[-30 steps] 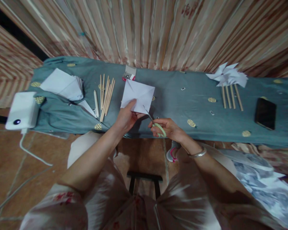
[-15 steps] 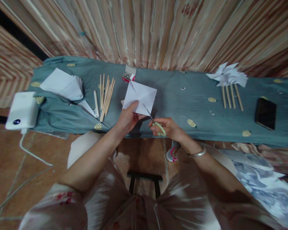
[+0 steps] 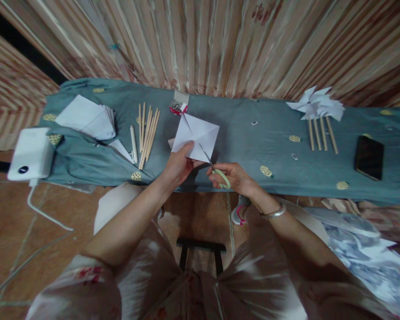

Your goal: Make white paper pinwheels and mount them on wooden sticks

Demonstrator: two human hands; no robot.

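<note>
Over the last second, the white square sheet of paper [image 3: 203, 131] has shifted a little to the right, and the left hand [image 3: 179, 165] has moved with it; the right hand [image 3: 232, 176] is almost where it was. The left forearm reaches up and inward from the lower left, with the hand gripping the sheet at its near edge: thumb pressed flat on top, fingers tucked underneath. The sheet is held over the front part of a counter [image 3: 240, 155] draped in teal cloth, and a slit runs in from its upper-left corner.

The right forearm slants in from the lower right, a silver bangle [image 3: 277, 211] near the wrist. That hand's fingers are curled round the pale green handles of metal-bladed scissors [image 3: 225, 180], whose blades point up and left across the sheet's near edge. Whether the blades are parted is too small to tell. Tan wooden sticks [image 3: 150, 135] lie to the left of the sheet, and an open red-and-white box [image 3: 178, 108] sits just beyond it.
</note>
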